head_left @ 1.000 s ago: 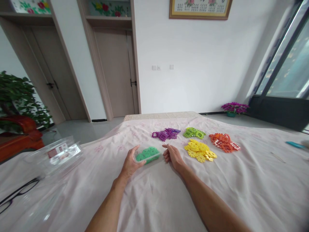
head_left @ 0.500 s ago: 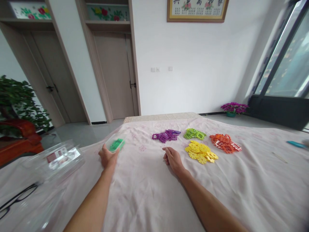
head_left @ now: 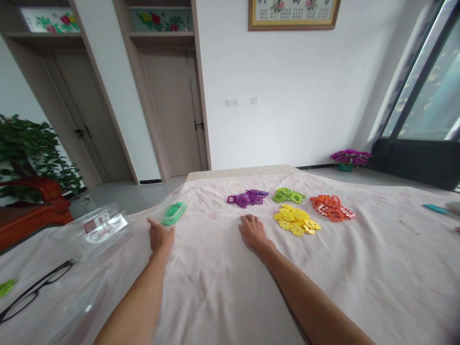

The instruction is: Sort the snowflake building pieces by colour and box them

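At the left of the cloth-covered table stands a small clear plastic box [head_left: 158, 211] with green plastic pieces [head_left: 174, 213] in it. My left hand [head_left: 161, 237] is at its near edge, fingers apart; whether it touches the box I cannot tell. Palm down on the cloth lies my right hand [head_left: 253, 231], with nothing visible in it. Beyond that hand is a heap of purple snowflake-shaped pieces [head_left: 247, 198]. Yellow pieces [head_left: 296, 219] are piled to its right, with light green pieces [head_left: 288, 195] behind them and orange-red pieces [head_left: 332, 208] farther right.
Clear plastic containers [head_left: 104, 232] and black-framed glasses [head_left: 34, 292] occupy the left side. A bright green piece [head_left: 6, 287] lies at the left edge. At the far right is a blue object [head_left: 438, 209], with a thin stick [head_left: 409, 227] nearer. The pale cloth [head_left: 215, 287] is wrinkled.
My left hand has let go of the box and drawn slightly back toward me. My right hand has turned palm down, its fingers now resting on the cloth. The camera view has shifted slightly.
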Motion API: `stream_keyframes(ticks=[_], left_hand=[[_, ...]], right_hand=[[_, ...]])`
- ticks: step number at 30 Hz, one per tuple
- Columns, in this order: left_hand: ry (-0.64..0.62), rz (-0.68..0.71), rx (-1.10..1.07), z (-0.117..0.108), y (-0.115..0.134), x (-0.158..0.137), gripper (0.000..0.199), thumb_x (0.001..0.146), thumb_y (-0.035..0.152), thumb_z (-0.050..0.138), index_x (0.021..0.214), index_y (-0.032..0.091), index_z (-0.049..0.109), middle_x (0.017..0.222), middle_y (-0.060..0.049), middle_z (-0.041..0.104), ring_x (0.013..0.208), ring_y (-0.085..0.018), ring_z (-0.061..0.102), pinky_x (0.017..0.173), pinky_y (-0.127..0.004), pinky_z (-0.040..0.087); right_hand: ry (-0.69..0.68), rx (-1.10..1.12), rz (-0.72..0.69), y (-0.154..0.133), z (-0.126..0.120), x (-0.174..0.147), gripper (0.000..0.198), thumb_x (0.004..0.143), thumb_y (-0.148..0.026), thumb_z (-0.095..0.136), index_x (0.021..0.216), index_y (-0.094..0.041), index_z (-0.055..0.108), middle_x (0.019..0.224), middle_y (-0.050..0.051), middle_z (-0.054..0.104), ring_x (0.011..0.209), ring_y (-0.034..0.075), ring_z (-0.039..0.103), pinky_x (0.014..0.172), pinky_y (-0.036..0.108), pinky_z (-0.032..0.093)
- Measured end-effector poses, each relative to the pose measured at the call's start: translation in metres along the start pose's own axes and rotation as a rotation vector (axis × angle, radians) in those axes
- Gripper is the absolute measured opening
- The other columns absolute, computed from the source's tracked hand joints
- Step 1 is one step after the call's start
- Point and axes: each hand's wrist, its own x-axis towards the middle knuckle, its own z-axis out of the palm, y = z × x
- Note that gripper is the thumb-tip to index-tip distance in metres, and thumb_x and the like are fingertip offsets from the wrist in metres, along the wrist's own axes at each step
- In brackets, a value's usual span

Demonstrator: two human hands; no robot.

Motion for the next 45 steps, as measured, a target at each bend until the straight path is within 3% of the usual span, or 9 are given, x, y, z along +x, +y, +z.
stream_keyframes(ticks=[6,11,18,27,32,38,42,45], left_hand=[[-0.112,0.103,0.171,-0.006,-0.002,-0.030,0.058,0.091,0.040,0.045,0.136,0.004,0.051,0.142,-0.029,0.049,0.140,-0.039,0.038,0.114,-0.054,0.027],[-0.187,0.151,0.252,-0.012,-0.006,-0.044,0.061,0.093,0.046,0.038,0.141,0.010,0.049,0.150,-0.025,0.043,0.143,-0.037,0.033,0.115,-0.054,0.024],[-0.218,0.190,0.275,-0.026,-0.003,-0.060,0.058,0.094,0.044,0.035,0.143,0.014,0.047,0.151,-0.024,0.041,0.143,-0.037,0.033,0.113,-0.057,0.023],[-0.208,0.213,0.086,-0.039,-0.004,-0.076,0.052,0.090,0.039,0.048,0.135,0.014,0.055,0.150,-0.024,0.042,0.144,-0.038,0.032,0.115,-0.056,0.020],[-0.090,0.046,-0.126,-0.046,-0.005,-0.070,0.064,0.087,0.036,0.053,0.144,0.010,0.043,0.149,-0.025,0.042,0.142,-0.035,0.037,0.117,-0.049,0.027],[0.045,-0.291,-0.406,-0.057,-0.018,-0.048,0.062,0.099,0.037,0.021,0.156,0.013,0.014,0.142,-0.021,0.049,0.121,-0.024,0.062,0.093,-0.035,0.055],[0.094,-0.404,-0.524,-0.069,-0.032,-0.036,0.062,0.098,0.045,0.030,0.153,0.016,0.024,0.130,-0.020,0.058,0.111,-0.028,0.068,0.076,-0.036,0.062],[0.133,-0.418,-0.556,-0.078,-0.043,-0.029,0.064,0.093,0.055,0.037,0.147,0.021,0.038,0.127,-0.017,0.060,0.111,-0.030,0.067,0.072,-0.037,0.063]], right_hand=[[-0.171,-0.038,-0.124,0.011,-0.002,-0.014,0.065,0.100,-0.053,0.029,0.154,-0.017,0.032,0.161,0.015,0.024,0.148,0.030,0.018,0.118,0.046,0.013],[-0.168,-0.036,-0.166,0.023,-0.008,-0.037,0.064,0.100,-0.056,0.026,0.155,-0.023,0.031,0.163,0.009,0.024,0.150,0.027,0.017,0.120,0.045,0.012],[-0.095,-0.008,-0.143,0.016,-0.022,-0.050,0.055,0.099,-0.047,0.036,0.148,-0.022,0.045,0.155,0.009,0.040,0.143,0.024,0.032,0.117,0.040,0.019],[-0.056,-0.001,-0.137,0.011,-0.031,-0.049,0.050,0.098,-0.043,0.037,0.141,-0.021,0.052,0.148,0.009,0.049,0.135,0.025,0.041,0.110,0.039,0.027],[-0.047,-0.002,-0.125,0.014,-0.027,-0.047,0.050,0.098,-0.043,0.038,0.140,-0.021,0.053,0.147,0.009,0.050,0.134,0.025,0.042,0.110,0.038,0.027],[-0.049,-0.001,-0.114,0.014,-0.026,-0.045,0.050,0.097,-0.043,0.039,0.140,-0.022,0.053,0.147,0.010,0.049,0.133,0.026,0.043,0.110,0.038,0.027],[-0.040,0.003,-0.122,0.015,-0.025,-0.045,0.050,0.097,-0.043,0.040,0.139,-0.020,0.054,0.146,0.010,0.051,0.132,0.026,0.044,0.110,0.039,0.027],[-0.025,0.008,-0.138,0.017,-0.024,-0.045,0.050,0.097,-0.042,0.038,0.139,-0.020,0.054,0.146,0.010,0.051,0.132,0.026,0.044,0.109,0.039,0.028]])
